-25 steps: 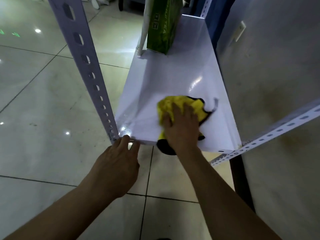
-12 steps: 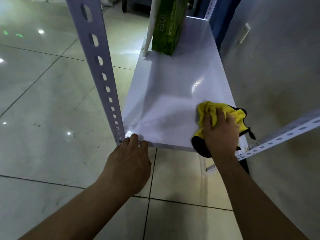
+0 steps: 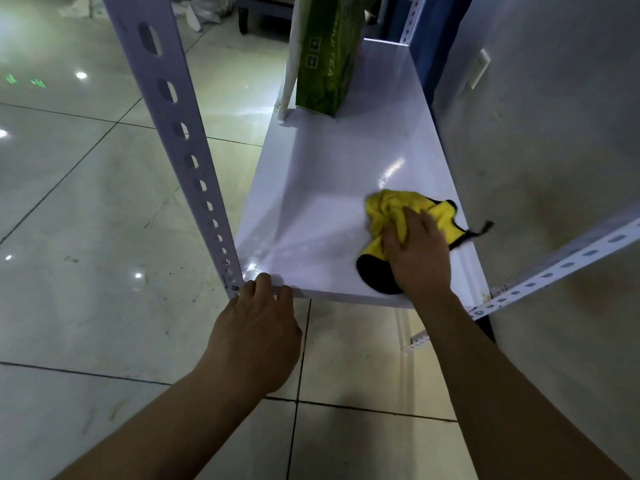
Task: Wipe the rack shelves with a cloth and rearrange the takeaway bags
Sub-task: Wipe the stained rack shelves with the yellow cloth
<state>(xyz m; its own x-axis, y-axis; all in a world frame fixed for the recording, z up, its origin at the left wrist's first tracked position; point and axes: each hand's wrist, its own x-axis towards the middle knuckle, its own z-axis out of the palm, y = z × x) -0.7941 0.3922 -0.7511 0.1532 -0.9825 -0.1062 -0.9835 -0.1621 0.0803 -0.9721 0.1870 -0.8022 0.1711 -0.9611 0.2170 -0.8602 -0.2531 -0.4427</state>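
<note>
Your right hand (image 3: 417, 252) lies flat on the yellow and black cloth (image 3: 393, 216), pressing it down on the white shelf (image 3: 322, 188). Your fingers there are mostly straight, with the tips dug a little into the bunched cloth. The cloth sticks out past your fingertips and off to your thumb side, and a thin black loop of it pokes out on the far side of your hand, toward the wall (image 3: 540, 140).

Your left hand (image 3: 258, 332) rests on the near corner of the shelf. Its fingertips touch the shelf edge, right next to the white post (image 3: 180, 140) with the holes. This hand grips nothing, it just leans there.

Far ahead of both hands, at the back end of the shelf, a green bag (image 3: 323, 60) stands upright. A white thing stands close beside it, on your left-hand side. Under your arms is the shiny tiled floor (image 3: 86, 220). A slanted white bar (image 3: 568, 258) with holes runs past your right hand
</note>
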